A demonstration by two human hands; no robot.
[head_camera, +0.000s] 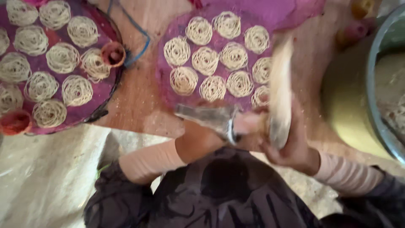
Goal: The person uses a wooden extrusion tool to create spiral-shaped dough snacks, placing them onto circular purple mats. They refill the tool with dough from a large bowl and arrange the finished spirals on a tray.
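My left hand (201,139) grips the metal body of a noodle press (211,117) held sideways above the near edge of a purple cloth-covered round tray (168,90). My right hand (291,145) is closed around the press's pale wooden handle (280,84), which rises upward and is motion-blurred. On this tray lie several round coils of thin pale noodle strands (205,60), laid in rows. The coil nearest the press (260,96) is partly hidden by the handle.
A second purple tray (107,90) at the left holds several more noodle coils, with a small orange cup (113,53) on its rim. A large metal basin (375,101) stands at the right. A blue cord (141,40) lies between the trays on the wooden surface.
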